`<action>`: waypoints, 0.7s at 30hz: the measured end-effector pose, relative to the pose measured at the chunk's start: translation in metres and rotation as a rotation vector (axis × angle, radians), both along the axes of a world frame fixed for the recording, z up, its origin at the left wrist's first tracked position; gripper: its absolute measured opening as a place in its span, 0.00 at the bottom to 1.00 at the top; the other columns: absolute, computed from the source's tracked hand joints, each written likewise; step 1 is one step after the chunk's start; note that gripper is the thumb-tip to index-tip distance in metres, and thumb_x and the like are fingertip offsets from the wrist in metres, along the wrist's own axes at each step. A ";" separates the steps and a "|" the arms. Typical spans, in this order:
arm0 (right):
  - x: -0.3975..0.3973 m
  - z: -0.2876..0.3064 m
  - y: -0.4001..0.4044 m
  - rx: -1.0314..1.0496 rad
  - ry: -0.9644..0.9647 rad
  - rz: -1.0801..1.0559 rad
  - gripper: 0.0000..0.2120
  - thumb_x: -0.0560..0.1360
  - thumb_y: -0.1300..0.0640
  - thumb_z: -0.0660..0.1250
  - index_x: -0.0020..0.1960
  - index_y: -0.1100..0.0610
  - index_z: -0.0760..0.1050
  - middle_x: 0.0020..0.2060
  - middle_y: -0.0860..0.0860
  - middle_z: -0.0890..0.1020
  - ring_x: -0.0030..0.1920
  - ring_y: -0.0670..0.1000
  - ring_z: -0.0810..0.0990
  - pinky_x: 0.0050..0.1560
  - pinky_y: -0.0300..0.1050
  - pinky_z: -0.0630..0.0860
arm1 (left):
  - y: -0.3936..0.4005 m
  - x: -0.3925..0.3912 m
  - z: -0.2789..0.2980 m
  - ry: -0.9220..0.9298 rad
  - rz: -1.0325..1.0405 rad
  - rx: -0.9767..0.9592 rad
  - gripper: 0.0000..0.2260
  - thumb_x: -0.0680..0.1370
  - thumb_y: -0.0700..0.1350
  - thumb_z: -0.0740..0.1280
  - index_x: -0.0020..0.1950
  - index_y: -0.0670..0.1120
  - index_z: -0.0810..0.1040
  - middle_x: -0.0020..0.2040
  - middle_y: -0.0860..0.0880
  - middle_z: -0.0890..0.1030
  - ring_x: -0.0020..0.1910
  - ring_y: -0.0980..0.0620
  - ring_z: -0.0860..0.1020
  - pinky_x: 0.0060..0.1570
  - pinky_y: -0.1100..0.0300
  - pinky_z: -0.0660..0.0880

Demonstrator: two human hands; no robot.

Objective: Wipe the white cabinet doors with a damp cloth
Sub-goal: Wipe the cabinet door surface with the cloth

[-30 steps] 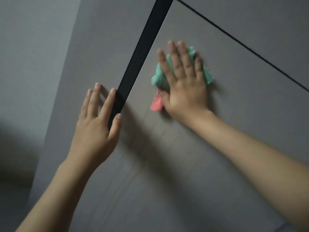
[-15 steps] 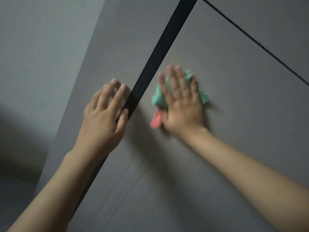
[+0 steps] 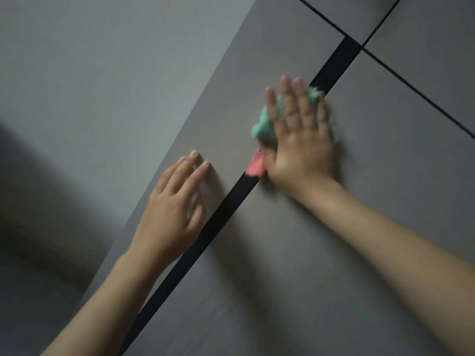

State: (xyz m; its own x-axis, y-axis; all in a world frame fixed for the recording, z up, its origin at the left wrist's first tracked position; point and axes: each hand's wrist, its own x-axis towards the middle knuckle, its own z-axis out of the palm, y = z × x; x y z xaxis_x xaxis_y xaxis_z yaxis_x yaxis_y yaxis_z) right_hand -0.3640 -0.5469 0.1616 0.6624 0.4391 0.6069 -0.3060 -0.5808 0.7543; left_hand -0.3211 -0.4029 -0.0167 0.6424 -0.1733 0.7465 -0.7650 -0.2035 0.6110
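Right hand flat on cloth

Cabinet doors, black gap between; cloth pressed flat.

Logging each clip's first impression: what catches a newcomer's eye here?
The green and pink cloth, bright against the grey doors, pressed flat under the right hand across the black strip between two cabinet doors. Left of the strip, the left hand rests open on the neighbouring door.
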 end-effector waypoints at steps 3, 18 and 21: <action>-0.015 -0.064 0.002 -0.164 0.310 -0.004 0.34 0.69 0.48 0.60 0.73 0.59 0.64 0.72 0.58 0.65 0.73 0.57 0.60 0.73 0.54 0.43 | 0.004 0.003 0.001 -0.017 -0.003 -0.007 0.26 0.74 0.40 0.60 0.73 0.43 0.67 0.75 0.49 0.62 0.74 0.47 0.61 0.71 0.59 0.55; 0.020 0.041 0.024 0.040 0.022 -0.048 0.34 0.75 0.46 0.54 0.77 0.58 0.53 0.76 0.59 0.56 0.76 0.59 0.53 0.73 0.55 0.41 | 0.015 0.007 0.003 0.003 -0.075 -0.039 0.29 0.72 0.31 0.65 0.73 0.38 0.64 0.74 0.50 0.62 0.72 0.48 0.64 0.69 0.73 0.50; 0.018 -0.016 0.028 -0.106 0.199 -0.034 0.35 0.70 0.47 0.53 0.75 0.59 0.59 0.73 0.59 0.62 0.74 0.60 0.60 0.72 0.56 0.45 | 0.020 0.012 0.005 -0.020 -0.074 -0.048 0.26 0.72 0.31 0.64 0.71 0.37 0.68 0.72 0.46 0.66 0.70 0.46 0.68 0.69 0.71 0.54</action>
